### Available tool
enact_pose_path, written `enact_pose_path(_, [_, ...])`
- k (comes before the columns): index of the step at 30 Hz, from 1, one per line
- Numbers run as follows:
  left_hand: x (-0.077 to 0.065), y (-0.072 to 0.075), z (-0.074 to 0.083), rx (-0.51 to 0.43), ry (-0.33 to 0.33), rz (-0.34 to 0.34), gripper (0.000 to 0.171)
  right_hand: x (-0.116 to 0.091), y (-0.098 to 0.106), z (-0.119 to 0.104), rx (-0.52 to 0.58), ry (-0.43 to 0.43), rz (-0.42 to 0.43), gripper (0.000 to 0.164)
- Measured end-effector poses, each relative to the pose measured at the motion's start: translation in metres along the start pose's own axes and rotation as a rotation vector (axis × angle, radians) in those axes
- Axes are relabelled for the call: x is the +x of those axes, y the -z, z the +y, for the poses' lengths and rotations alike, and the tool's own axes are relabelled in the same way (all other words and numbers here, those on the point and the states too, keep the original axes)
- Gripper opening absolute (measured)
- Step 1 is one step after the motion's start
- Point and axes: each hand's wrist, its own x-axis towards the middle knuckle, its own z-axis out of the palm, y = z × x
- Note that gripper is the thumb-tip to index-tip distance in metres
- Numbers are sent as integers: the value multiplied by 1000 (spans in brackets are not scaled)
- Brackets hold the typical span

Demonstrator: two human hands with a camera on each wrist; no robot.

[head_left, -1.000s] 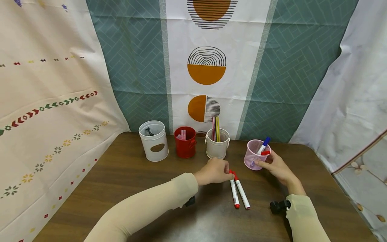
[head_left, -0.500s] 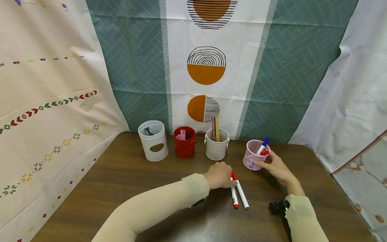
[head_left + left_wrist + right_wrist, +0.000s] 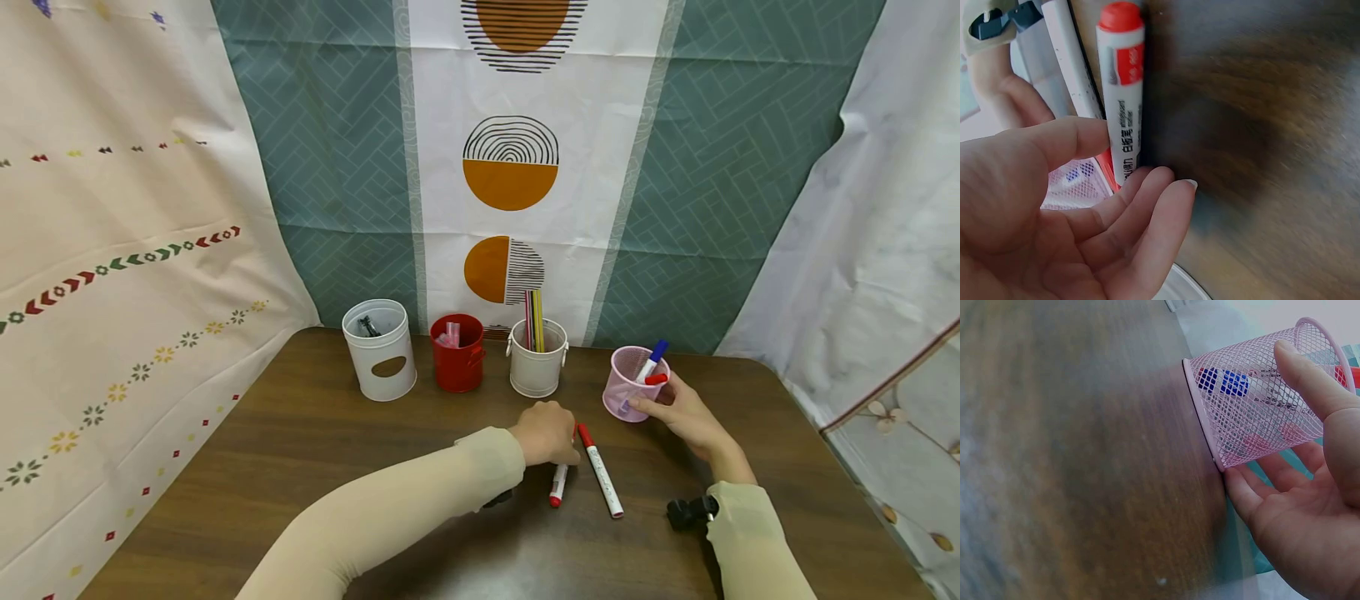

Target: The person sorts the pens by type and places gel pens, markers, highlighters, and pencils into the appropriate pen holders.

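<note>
My left hand [image 3: 546, 435] is low over the table and pinches a white whiteboard marker [image 3: 1124, 100] with a red cap between thumb and fingers. The hand covers the marker's far end in the head view. Just to its right, a second red-capped marker [image 3: 603, 479] lies on the wood. My right hand [image 3: 693, 421] grips a pink mesh pen cup [image 3: 1260, 400] that stands upright on the table, thumb along its near side and fingers round the other. Inside the cup are a blue-ended marker [image 3: 651, 362] and a red-ended marker [image 3: 656, 379].
Along the table's back stand a tall white pail [image 3: 386, 367] with dark items inside, a red bucket [image 3: 459, 367] with pinkish pieces, and a cream bucket [image 3: 535, 375] holding several coloured sticks. A patterned curtain [image 3: 345, 167] hangs behind the table [image 3: 300, 450].
My left hand has come down and right onto the nearer marker and taken hold of it. That marker's near end has swung left, away from the other one. The right hand stays on the cup.
</note>
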Motion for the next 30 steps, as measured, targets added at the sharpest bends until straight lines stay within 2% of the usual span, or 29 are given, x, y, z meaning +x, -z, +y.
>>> enact_pose_path(1, [8, -11, -4, 3, -1, 15, 33, 0, 0, 0, -1, -1, 1, 75])
enact_pose_path(3, [16, -20, -12, -10, -1, 13, 32, 0, 0, 0, -4, -2, 0, 75])
enact_pose_path(4, [18, -21, -15, -17, -2, -4, 33, 0, 1, 0, -5, -1, 0, 75])
enact_pose_path(7, [26, -33, -27, -33, -26, 7, 31, 0, 0, 0, -3, -2, 1, 74])
enact_pose_path(10, [11, -14, -32, -71, -36, -4, 32, 0, 0, 0, 0, -4, 4, 73])
enact_pose_path(14, [-16, 19, -31, -88, -30, -10, 31, -1, 0, 0, 2, 0, 6, 72])
enact_pose_path(17, [-25, 30, -33, -79, -45, 3, 32, -1, 0, 0, 3, 0, 8, 72])
enact_pose_path(20, [-27, 35, -38, -104, -77, 30, 32, -1, 0, 0, 4, -2, 9, 72])
enact_pose_path(24, [-23, 37, -42, -186, -122, 78, 26, -1, 0, 1, 3, -3, 6, 71])
enact_pose_path(30, [-17, 41, -44, -385, -169, 126, 13, -1, -1, 1, 2, 6, 5, 71])
